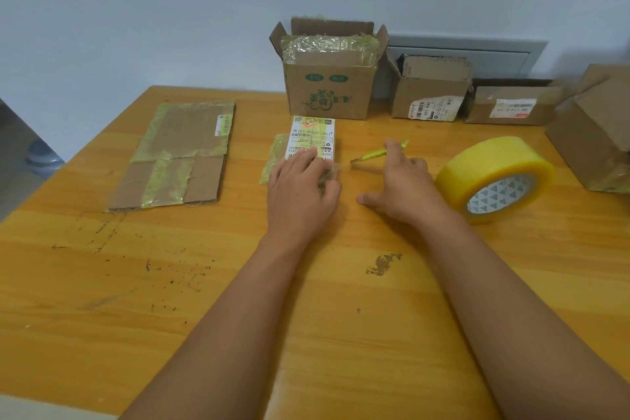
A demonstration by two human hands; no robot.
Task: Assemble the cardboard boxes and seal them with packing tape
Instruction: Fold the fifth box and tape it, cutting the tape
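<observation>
Head view: a scuffed orange wooden desk (102, 283) stands against a pale blue-grey wall (136, 10). The left hand (301, 187) presses flat, fingers straight, on a small flattened cardboard box with a white label (312, 136). The right hand (402, 187) holds a green-handled cutter (380, 153) beside it. A yellow packing tape roll (494, 177) leans nearby; 4 brown cardboard boxes (329, 92) line the wall.

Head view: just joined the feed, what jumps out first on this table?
The big yellow packing tape roll stands out, right of the right hand, which holds a green cutter. The left hand presses a small labelled box at centre. A flattened carton lies left.
</observation>
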